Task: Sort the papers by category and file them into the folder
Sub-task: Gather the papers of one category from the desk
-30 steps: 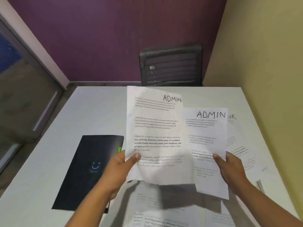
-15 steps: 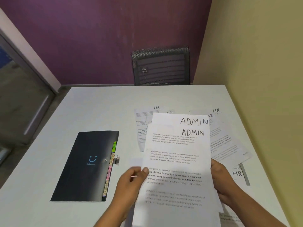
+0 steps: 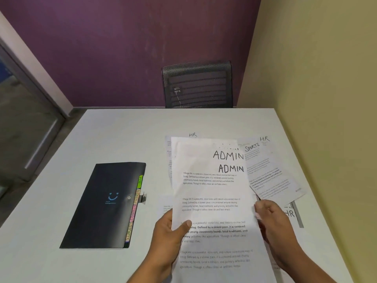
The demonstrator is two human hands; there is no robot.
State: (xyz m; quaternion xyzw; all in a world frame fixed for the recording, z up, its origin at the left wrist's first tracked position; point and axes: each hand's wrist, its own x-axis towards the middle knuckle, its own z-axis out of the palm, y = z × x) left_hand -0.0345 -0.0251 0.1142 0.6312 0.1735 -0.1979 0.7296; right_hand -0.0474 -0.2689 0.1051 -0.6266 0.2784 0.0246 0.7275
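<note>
Left hand (image 3: 170, 234) and right hand (image 3: 272, 223) each grip a side of two stacked ADMIN sheets (image 3: 212, 201), held above the white table (image 3: 126, 135). HR and SPORTS papers (image 3: 269, 170) lie underneath. Black tabbed folder (image 3: 104, 205) lies shut, left of the hands.

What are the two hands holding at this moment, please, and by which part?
The white printed sheets marked ADMIN: the left hand pinches their left edge, thumb on top; the right hand steadies their right edge.
</note>
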